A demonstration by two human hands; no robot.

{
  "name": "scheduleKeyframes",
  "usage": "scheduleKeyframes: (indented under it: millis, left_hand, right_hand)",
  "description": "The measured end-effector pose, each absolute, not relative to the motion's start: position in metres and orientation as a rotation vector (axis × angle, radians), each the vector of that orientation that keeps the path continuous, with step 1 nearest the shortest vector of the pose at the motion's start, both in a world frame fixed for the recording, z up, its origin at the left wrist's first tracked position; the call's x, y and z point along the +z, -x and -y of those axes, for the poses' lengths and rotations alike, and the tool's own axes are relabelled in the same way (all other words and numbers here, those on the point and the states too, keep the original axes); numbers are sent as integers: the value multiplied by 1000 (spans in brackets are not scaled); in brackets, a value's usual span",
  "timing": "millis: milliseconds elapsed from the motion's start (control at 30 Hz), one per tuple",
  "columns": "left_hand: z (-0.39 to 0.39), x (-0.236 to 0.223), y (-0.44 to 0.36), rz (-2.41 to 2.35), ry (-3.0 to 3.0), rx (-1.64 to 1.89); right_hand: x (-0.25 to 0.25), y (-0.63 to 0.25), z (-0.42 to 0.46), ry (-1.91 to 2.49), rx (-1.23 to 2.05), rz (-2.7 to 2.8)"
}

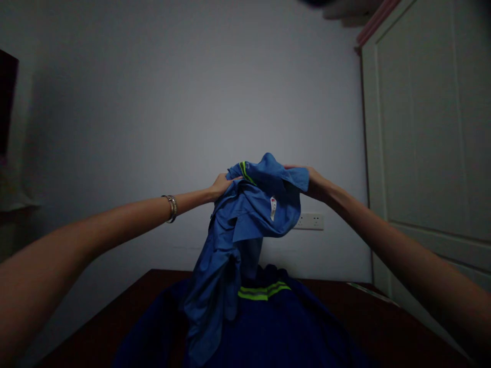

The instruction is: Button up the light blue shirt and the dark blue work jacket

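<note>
Gripping the blue shirt (253, 204) between both raised hands (220, 185).

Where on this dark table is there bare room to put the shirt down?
The left hand and right hand hold the blue shirt up. Bare strips of the table show on the near left, beside the dark blue garment, and on the right toward the white door. The middle is crowded: the garment covers it.

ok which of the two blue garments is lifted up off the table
The lighter blue shirt, held up by the left hand and right hand. The darker blue garment with the yellow-green stripe lies flat on the table.
</note>
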State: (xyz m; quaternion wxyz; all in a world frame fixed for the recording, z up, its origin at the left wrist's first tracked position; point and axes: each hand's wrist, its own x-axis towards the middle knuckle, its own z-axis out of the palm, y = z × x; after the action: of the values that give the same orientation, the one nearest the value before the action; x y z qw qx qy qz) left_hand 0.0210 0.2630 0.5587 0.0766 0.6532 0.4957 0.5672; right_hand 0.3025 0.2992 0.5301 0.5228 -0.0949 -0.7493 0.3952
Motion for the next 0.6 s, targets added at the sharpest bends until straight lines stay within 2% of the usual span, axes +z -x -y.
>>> scheduleKeyframes:
  millis: [233, 433, 600]
  left_hand:
    - [-269, 575, -37, -1221, -1627, 2010]
    - [-272, 593, -45, -1080, -1590, 2061]
    - [-274, 586, -46, -1166, -1616, 2097]
  right_hand:
    - [502, -303, -305, 212, 861, 1958]
    - [459, -260, -334, 536, 236, 1982]
    - [456, -246, -317, 440, 97, 2117]
